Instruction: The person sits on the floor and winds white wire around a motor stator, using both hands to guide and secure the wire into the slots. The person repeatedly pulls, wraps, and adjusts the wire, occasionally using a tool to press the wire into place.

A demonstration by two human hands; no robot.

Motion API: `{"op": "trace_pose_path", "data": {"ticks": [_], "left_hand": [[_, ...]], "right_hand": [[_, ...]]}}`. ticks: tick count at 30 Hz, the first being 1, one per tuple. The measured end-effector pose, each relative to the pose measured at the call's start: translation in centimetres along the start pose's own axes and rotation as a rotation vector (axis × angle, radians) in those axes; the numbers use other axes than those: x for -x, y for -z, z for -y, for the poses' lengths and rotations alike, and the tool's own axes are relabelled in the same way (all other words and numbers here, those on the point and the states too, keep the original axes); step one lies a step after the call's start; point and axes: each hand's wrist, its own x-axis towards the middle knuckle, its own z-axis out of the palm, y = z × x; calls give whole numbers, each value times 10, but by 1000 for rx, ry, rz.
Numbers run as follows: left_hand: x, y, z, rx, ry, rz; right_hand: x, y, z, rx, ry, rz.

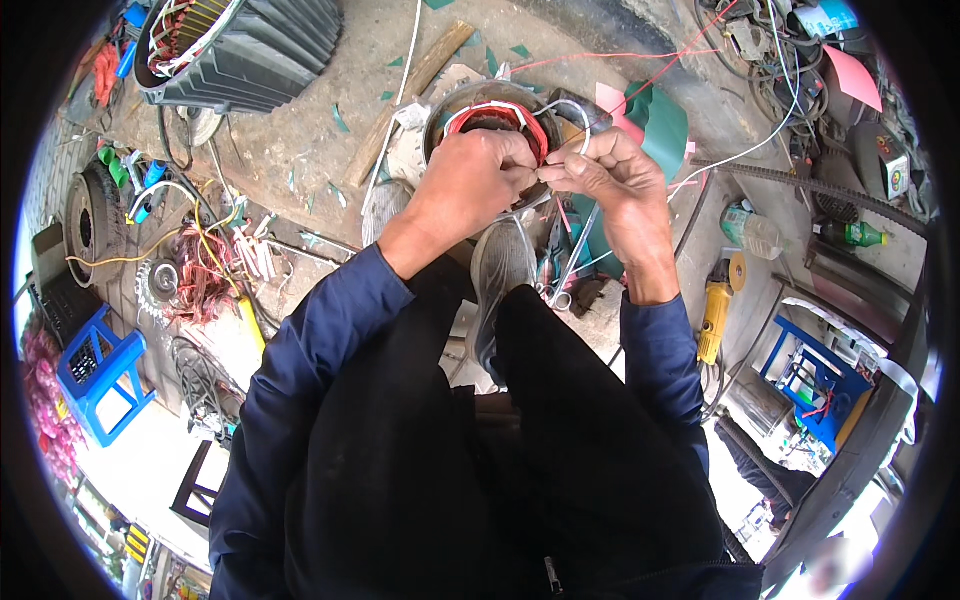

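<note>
In the head view, the left hand (470,180) and the right hand (615,180) meet above the near edge of a round metal motor housing (436,138) with a red ring-shaped lining (500,110), just beyond 2 grey shoes (505,258). Both hands' fingers are bent as in a pinch, tips nearly touching; I cannot tell whether they are clamped on anything. A pale flexible tube (574,106) loops from the housing to the right hand. A large grey ribbed metal casing (270,55) is at upper left, a yellow angle grinder (714,318) at right, a blue plastic stool (108,345) at far left
</note>
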Motion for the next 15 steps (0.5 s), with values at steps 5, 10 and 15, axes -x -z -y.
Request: {"op": "trace_pose_path", "data": {"ticks": [5, 10, 15], "left_hand": [[0, -5, 1, -96, -60, -68], [1, -9, 2, -127, -79, -111], [6, -13, 0, -142, -92, -159]], "right_hand": [[0, 0, -1, 13, 40, 20], [0, -1, -2, 11, 60, 39], [1, 0, -2, 42, 70, 63]]}}
